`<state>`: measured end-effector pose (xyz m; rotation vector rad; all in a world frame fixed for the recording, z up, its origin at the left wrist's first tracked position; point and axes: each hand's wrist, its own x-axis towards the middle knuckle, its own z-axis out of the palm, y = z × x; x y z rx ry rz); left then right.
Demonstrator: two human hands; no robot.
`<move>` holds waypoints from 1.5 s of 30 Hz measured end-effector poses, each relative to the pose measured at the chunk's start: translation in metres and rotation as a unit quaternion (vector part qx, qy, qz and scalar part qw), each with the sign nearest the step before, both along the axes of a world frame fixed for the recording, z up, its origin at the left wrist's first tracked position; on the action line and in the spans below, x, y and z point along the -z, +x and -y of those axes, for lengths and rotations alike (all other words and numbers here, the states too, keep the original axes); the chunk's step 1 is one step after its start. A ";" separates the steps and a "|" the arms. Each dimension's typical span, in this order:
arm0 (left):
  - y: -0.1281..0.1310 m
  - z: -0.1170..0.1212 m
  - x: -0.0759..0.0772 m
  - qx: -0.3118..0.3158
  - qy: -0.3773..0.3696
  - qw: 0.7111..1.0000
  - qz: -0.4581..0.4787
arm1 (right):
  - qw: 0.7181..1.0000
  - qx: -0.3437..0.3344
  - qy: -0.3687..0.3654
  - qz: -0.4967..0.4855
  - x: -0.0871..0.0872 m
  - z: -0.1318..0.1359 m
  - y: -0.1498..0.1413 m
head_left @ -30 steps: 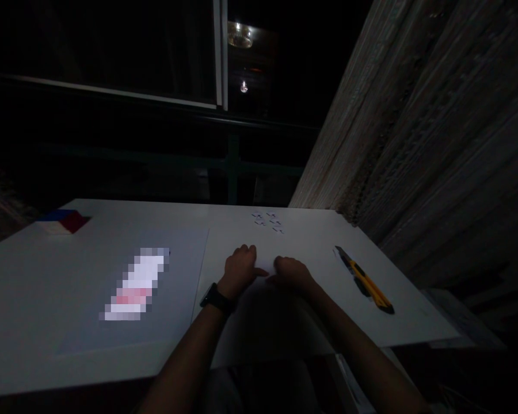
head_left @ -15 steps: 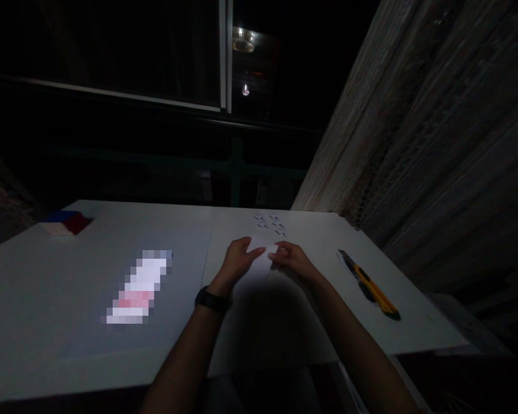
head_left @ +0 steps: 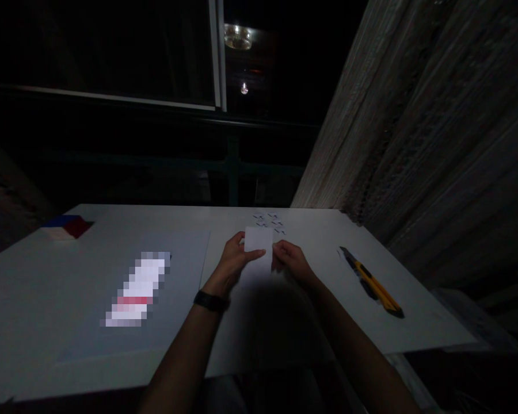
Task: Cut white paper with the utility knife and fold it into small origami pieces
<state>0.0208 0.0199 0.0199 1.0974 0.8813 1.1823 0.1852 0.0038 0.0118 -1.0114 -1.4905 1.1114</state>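
Note:
A small piece of white paper [head_left: 259, 237] is held upright over the table, in front of my body. My left hand [head_left: 236, 260] grips it from the left, thumb laid across its face and the other fingers behind. At the paper's right edge, my right hand [head_left: 292, 260] has its fingers closed in a pinch; the fingertips are partly in shadow. Just beyond the paper lie several small paper pieces with dark marks [head_left: 268, 221]. A dark band circles my left wrist.
On the white table [head_left: 228, 221], a yellow and black utility knife [head_left: 377, 287] lies right. Left are a large pale sheet [head_left: 185, 310] with a bright pixelated rectangle [head_left: 140, 284] on it, and a blue, red and white block [head_left: 67, 227]. A curtain [head_left: 349, 115] hangs at the right.
The white paper has come up to face me more squarely, showing more of its surface. My right hand has shifted from the paper's face to its right edge. The view has moved slightly.

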 end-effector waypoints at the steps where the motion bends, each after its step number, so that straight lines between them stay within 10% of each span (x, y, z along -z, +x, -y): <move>1: 0.000 0.000 0.000 -0.007 0.002 1.000 -0.002 | 1.000 -0.003 -0.002 0.013 0.000 0.001 0.000; 45: 0.000 0.003 -0.002 0.086 0.002 0.996 0.021 | 0.999 0.025 0.041 -0.015 0.004 0.005 -0.007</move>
